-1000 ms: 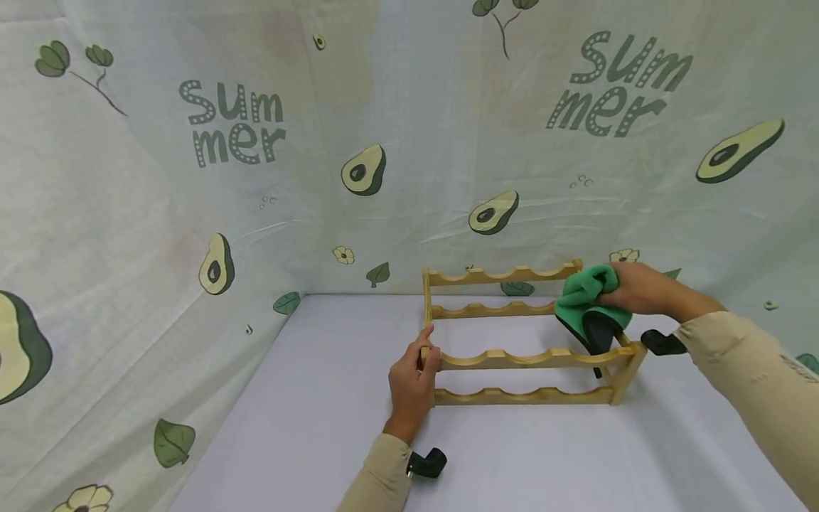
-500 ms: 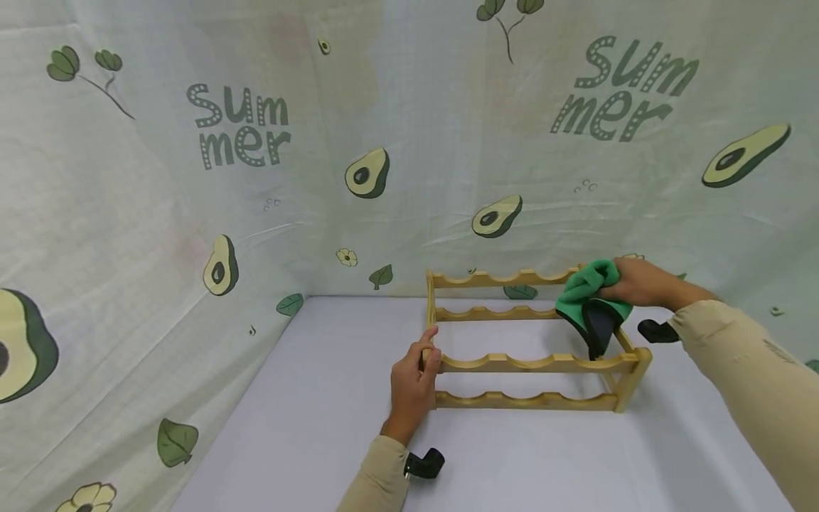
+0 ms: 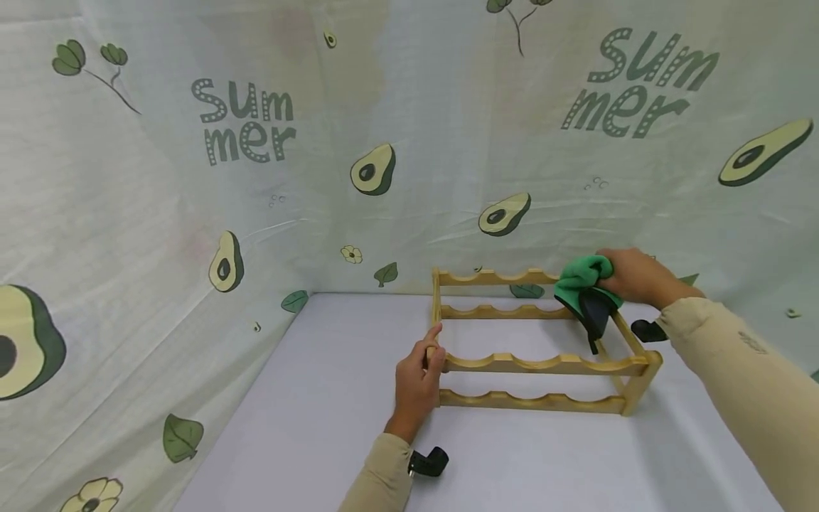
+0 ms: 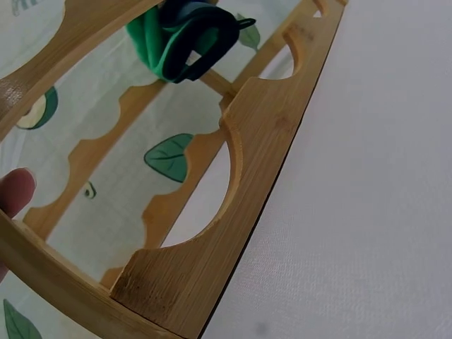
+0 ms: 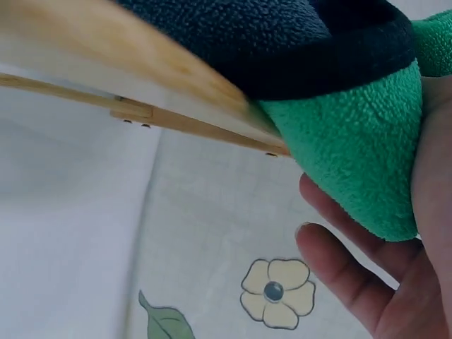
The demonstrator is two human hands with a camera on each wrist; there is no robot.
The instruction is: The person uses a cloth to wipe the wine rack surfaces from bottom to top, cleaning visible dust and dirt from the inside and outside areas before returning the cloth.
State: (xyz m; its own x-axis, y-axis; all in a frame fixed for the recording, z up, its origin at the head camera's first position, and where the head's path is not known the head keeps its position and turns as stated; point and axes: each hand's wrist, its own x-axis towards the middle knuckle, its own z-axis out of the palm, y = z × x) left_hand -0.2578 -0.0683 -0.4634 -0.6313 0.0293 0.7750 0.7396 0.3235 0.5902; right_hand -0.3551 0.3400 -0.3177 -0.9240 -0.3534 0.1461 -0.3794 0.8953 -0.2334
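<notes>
A light wooden rack (image 3: 544, 365) with scalloped rails stands on the white table. My left hand (image 3: 416, 384) grips its near left corner, thumb and fingers around the end rail; one fingertip (image 4: 18, 191) shows at the rail in the left wrist view. At the rack's far right, my right hand (image 3: 636, 276) holds a bunched cloth (image 3: 579, 277), green on one face and dark on the other. The cloth drapes over the right end rail, its dark corner hanging inside the rack. In the right wrist view the green fabric (image 5: 353, 141) lies against the wood, with fingers (image 5: 346, 275) behind it.
A pale fabric backdrop (image 3: 435, 128) printed with avocados, leaves and lettering rises right behind the rack and along the left side. White tabletop (image 3: 333, 398) extends left of and in front of the rack. Black camera mounts (image 3: 429, 462) sit at both wrists.
My right hand has slid the cloth backward along the right end rail, away from the front rail. My left hand keeps its grip on the left corner. The head view has shifted slightly.
</notes>
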